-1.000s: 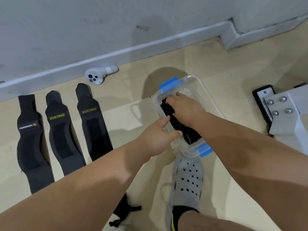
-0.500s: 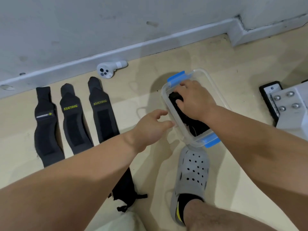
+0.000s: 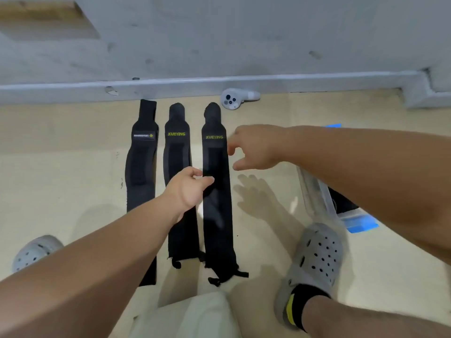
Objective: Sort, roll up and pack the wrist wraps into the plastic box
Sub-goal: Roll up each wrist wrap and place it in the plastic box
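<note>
Three black wrist wraps lie flat side by side on the floor: a left wrap (image 3: 140, 164) with a white label, a middle wrap (image 3: 177, 147) and a right wrap (image 3: 216, 203), both marked XUEYING in yellow-green. My left hand (image 3: 189, 189) hovers over the gap between the middle and right wraps, fingers loosely curled, holding nothing. My right hand (image 3: 256, 148) hangs just right of the right wrap, fingers spread and empty. The clear plastic box (image 3: 317, 198) with blue clips sits at the right, mostly hidden by my right forearm; something black shows inside it.
A white handheld controller (image 3: 235, 98) lies by the grey baseboard (image 3: 292, 81). My feet wear grey perforated clogs, one at bottom right (image 3: 314, 254) and one at far left (image 3: 34, 251). The beige floor stretches left of the wraps.
Both hands left the plastic box and swung left to the flat wraps. The view turned left too, so the box now sits at the right edge.
</note>
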